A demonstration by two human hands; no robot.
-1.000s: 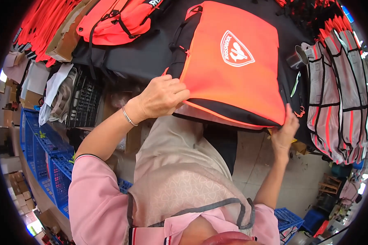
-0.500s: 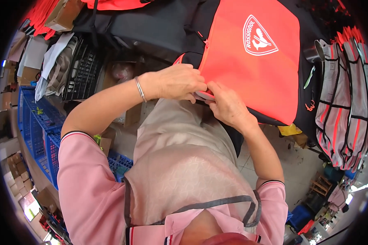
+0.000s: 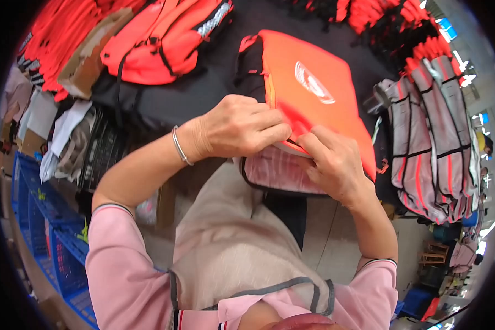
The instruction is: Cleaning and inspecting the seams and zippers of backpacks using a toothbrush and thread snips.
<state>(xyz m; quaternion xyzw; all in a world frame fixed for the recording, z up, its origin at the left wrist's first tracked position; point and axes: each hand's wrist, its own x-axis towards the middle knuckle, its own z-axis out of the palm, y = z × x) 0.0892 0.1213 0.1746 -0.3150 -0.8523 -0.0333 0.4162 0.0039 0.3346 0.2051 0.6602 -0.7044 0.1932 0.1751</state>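
An orange-red bag (image 3: 331,69) with a white emblem on its front lies tilted on the black-covered table (image 3: 203,102). My left hand (image 3: 243,126) pinches the bag's near edge by the zipper side, wearing a bracelet at the wrist. Close beside it, my right hand (image 3: 334,160) grips the same edge, fingers curled under. Between the two hands the fabric is bunched up. Beneath them hangs a pale, see-through panel (image 3: 278,171) with dark binding. What my fingertips hold exactly is hidden.
Another orange-red backpack (image 3: 154,47) lies at the back left, by an open cardboard box (image 3: 93,52). Grey panels with black binding (image 3: 429,137) hang at the right. Blue crates (image 3: 44,220) stand at the lower left; orange pieces (image 3: 374,16) are heaped far right.
The bag's near edge has been lifted, and the pale panel under it now shows. Both hands stay on that edge. The view has shifted, bringing the second backpack more fully into sight.
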